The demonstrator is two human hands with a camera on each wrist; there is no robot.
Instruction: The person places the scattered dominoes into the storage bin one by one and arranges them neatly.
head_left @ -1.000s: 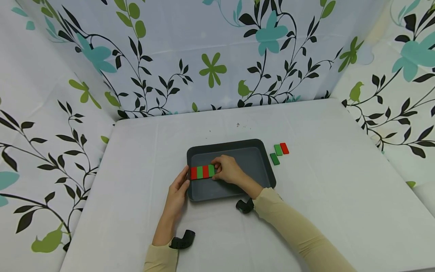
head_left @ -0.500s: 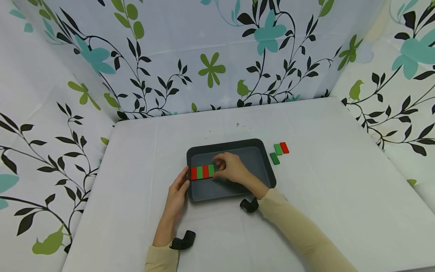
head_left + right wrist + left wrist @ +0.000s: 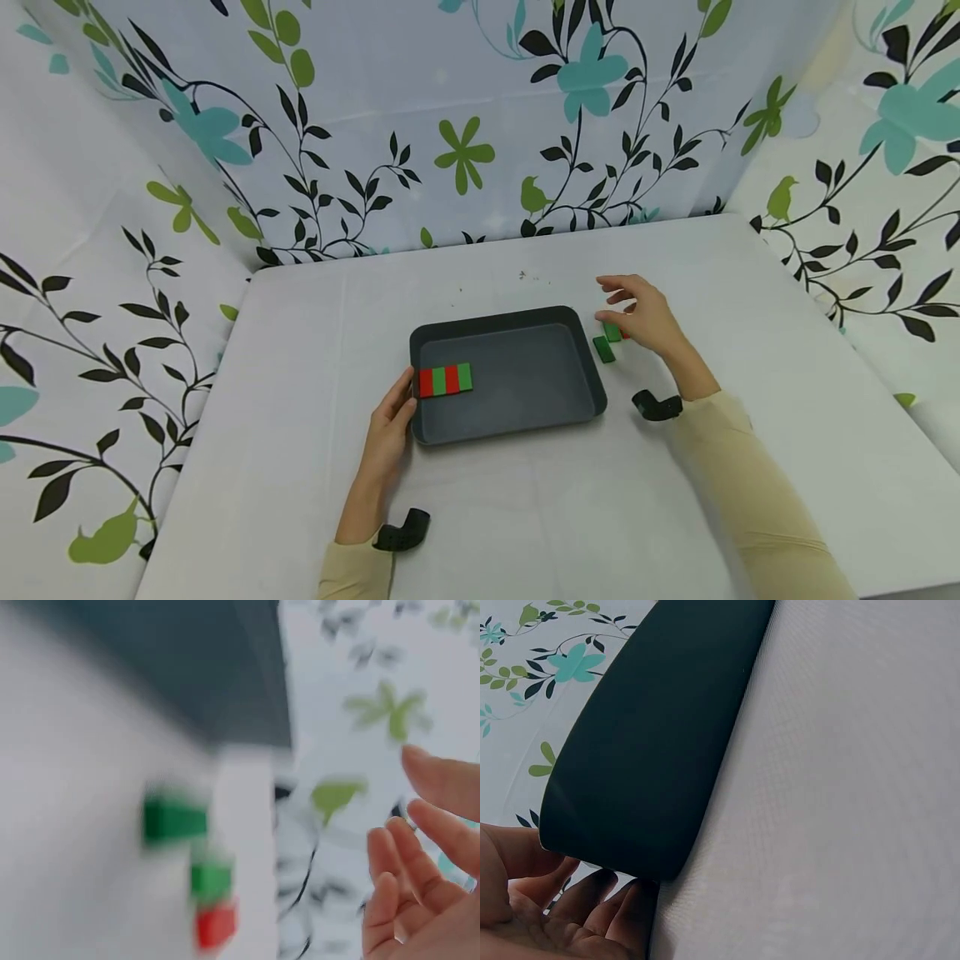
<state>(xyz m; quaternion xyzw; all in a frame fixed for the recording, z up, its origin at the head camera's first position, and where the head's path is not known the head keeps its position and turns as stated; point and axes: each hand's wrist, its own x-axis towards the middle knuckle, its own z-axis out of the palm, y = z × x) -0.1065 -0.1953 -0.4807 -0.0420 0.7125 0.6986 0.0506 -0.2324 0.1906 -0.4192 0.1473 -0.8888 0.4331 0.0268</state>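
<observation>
On the table (image 3: pixel 502 508), just right of the gray tray (image 3: pixel 532 379), two green tiles (image 3: pixel 603 349) and a red tile (image 3: pixel 216 926) lie under and near the right hand (image 3: pixel 647 318), its thumb and fingertips apart. Inside the tray's left end, a row of red and green tiles (image 3: pixel 452 380) sits beside the left hand (image 3: pixel 386 435), whose extended fingers touch the outer wall.

The sleeves (image 3: pixel 757 492) are plain beige; the wrist devices (image 3: pixel 405 534) are black and curved.
</observation>
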